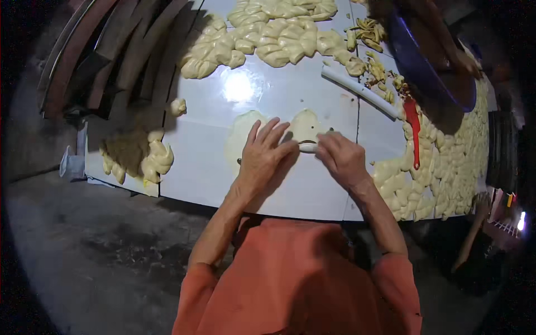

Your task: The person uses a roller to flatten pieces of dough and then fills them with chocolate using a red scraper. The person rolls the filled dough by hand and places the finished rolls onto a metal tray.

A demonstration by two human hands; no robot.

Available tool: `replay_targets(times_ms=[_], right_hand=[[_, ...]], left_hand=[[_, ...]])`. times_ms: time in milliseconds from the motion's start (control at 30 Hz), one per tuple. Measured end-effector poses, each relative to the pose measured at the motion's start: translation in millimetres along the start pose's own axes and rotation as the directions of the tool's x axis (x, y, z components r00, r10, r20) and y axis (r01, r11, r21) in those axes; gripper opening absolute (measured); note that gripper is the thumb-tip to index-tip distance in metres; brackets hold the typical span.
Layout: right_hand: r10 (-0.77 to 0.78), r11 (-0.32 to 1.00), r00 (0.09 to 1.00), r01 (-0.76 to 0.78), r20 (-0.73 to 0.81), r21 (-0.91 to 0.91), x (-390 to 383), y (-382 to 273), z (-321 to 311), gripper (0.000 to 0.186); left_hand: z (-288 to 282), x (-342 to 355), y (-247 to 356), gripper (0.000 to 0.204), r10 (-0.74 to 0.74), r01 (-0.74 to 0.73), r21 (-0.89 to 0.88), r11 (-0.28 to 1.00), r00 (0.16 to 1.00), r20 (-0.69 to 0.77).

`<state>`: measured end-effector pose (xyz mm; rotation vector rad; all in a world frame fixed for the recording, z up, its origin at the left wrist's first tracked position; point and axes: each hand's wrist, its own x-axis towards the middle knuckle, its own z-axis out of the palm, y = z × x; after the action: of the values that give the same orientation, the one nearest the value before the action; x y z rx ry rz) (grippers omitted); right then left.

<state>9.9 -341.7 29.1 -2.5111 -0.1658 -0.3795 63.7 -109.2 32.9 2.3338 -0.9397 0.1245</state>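
Observation:
A thin, flattened piece of pale dough (306, 118) lies on the white table in front of me, its near edge turned up into a small dough roll (307, 148). A dark line shows along the top of the roll. My left hand (264, 148) rests with fingers stretched over a second flattened dough sheet (233, 137), its thumb reaching the roll's left end. At the right end, my right hand (339, 156) has its fingers bent and pressed together on the roll. What lies under the right fingertips is hidden. A few dark bits are scattered around both sheets.
A white rolling pin (360, 92), red spatula (413, 131) and purple basin (432, 61) sit to the right, near yellow-brown filling strips (368, 34). Dough lumps (285, 42) line the far side; many small pieces (435, 173) cover the right. Dark trays (106, 56) stand left. Another person's arm (472, 237) shows far right.

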Motion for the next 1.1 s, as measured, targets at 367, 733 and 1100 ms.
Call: replay_targets(times_ms=[367, 733, 1100], right_hand=[[-0.244, 0.950, 0.956, 0.269, 0.164, -0.155, -4, 11, 0, 0.027], [-0.145, 0.970, 0.982, 0.165, 0.121, -0.180, 15, 19, 1, 0.036], [-0.161, 0.972, 0.971, 0.188, 0.179, -0.144, 29, 12, -5, 0.055]], left_hand=[[6, 3, 6, 0.019, -0.046, 0.047, 0.065, 0.997, 0.999, -0.021], [8, 7, 2, 0.022, -0.079, 0.087, 0.129, 0.988, 0.995, -0.066], [7, 18, 1, 0.040, -0.125, 0.125, 0.122, 0.985, 0.992, -0.008]])
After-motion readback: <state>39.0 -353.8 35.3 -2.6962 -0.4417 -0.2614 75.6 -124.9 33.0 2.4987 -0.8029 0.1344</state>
